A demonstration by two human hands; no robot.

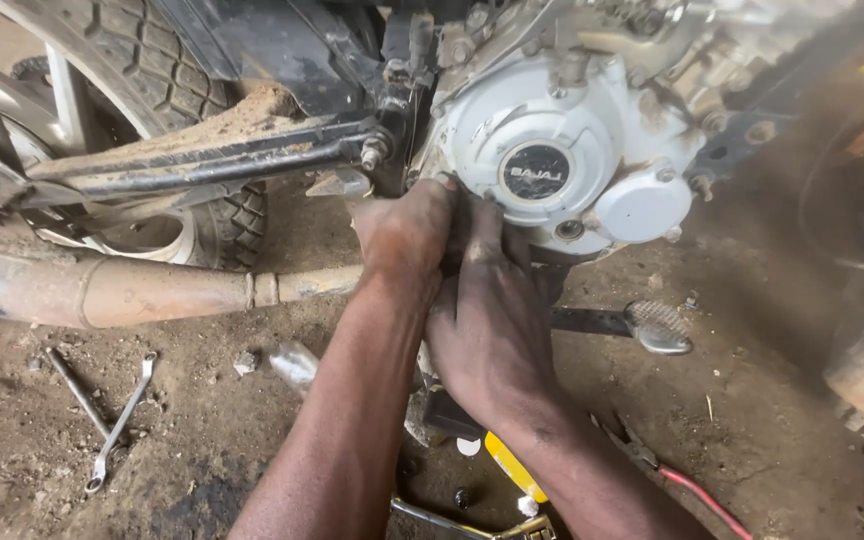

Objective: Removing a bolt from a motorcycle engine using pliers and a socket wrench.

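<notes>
Hands, head view: both bare, grimy hands press together at the lower left edge of a white engine cover (562,140) on a motorcycle.
Left hand (407,235): comes up from the lower middle of the view on a long forearm; its knuckles face the camera and its fingers curl in against the cover's lower left rim. Whether they pinch a small part there cannot be told, since the fingertips are hidden.
Right hand (487,320): lies just beside and partly over the left, back of the hand up, fingers stretched upward to touch the same rim. It looks flat and pressing rather than clenched; anything under it is hidden.
Where the cover lies: directly above and to the right of both hands, touching their fingertips. It is round, with a dark round badge in its centre. The left hand sits slightly higher and nearer the rim.
Around the hands: a rusty exhaust pipe (152,290) runs level from the left edge toward the left wrist. A foot peg (657,325) sticks out to the right of the right hand.
Ground, head view: dirt floor (772,400); two slim wrenches (102,410) lie crossed at lower left, well apart from the hands. A yellow-handled tool (512,465) lies between the forearms.
</notes>
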